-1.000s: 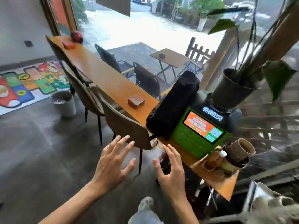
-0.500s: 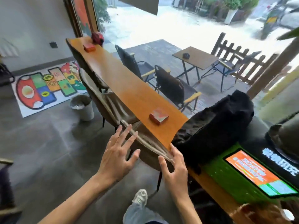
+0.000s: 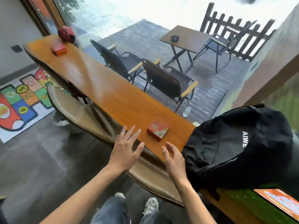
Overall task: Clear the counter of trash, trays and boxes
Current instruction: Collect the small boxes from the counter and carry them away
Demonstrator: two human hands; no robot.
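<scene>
here my left hand [image 3: 124, 151] and right hand [image 3: 174, 159] hover spread and empty near the red box [image 3: 158, 128] on the surface [image 3: 103, 88], centre frame.

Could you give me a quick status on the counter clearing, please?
Both hands open, empty: left hand, right hand. Near red box untouched on counter. Black backpack just beside it.

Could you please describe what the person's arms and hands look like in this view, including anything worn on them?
Both forearms are bare as far as the frame shows, with no sleeve in view. The left hand and the right hand wear no gloves, and no ring, watch or bracelet shows on the fingers or wrists. Below them, blue jeans and light sneakers are visible.
</scene>
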